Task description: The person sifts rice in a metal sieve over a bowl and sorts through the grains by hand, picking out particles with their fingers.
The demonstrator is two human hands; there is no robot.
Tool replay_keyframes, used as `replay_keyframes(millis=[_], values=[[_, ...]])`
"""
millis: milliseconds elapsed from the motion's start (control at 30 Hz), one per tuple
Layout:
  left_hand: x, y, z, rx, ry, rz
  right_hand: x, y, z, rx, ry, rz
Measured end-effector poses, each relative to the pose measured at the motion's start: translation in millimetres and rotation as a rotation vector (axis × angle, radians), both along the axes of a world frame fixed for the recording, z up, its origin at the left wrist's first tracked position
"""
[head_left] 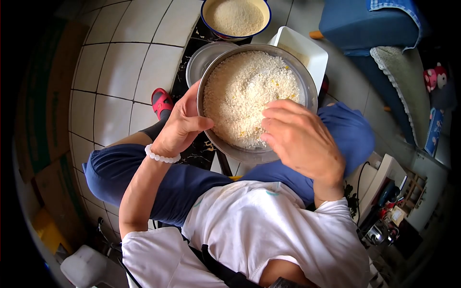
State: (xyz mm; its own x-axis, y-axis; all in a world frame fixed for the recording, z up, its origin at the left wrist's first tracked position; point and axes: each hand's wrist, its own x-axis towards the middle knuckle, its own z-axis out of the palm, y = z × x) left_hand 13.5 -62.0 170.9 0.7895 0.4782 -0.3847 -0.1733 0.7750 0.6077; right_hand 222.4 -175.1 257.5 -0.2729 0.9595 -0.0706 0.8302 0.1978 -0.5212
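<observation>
A round metal bowl (244, 154) of white rice (242, 91) is held over my lap, with several yellowish bits among the grains. My left hand (181, 122) grips its left rim, thumb on top and fingers partly hidden beneath. Over the right part of the rice is my right hand (302, 137); its fingers are bent and drawn together, the tips at the grains. Whatever lies between those fingertips is too small to make out.
Beyond the bowl stands an enamel basin (207, 23) with pale grains in it. A white plastic tub (314, 57) sits behind on the right, and a translucent round lid or dish (194, 65) shows at the left. A blue-covered chair (343, 24) is at upper right.
</observation>
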Motion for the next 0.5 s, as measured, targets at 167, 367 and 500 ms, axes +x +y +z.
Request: replay_keyframes(millis=[167,367,500], values=[[-2,2,-2,0.044,-0.016,0.033,4,7,4,-0.006,-0.131,-0.268],[-1,1,0,0.042,-0.019,0.049,-10,11,-16,0.061,-0.207,-0.271],[-1,2,0,0.027,-0.032,0.045,-23,8,-22,0.048,-0.151,-0.106]])
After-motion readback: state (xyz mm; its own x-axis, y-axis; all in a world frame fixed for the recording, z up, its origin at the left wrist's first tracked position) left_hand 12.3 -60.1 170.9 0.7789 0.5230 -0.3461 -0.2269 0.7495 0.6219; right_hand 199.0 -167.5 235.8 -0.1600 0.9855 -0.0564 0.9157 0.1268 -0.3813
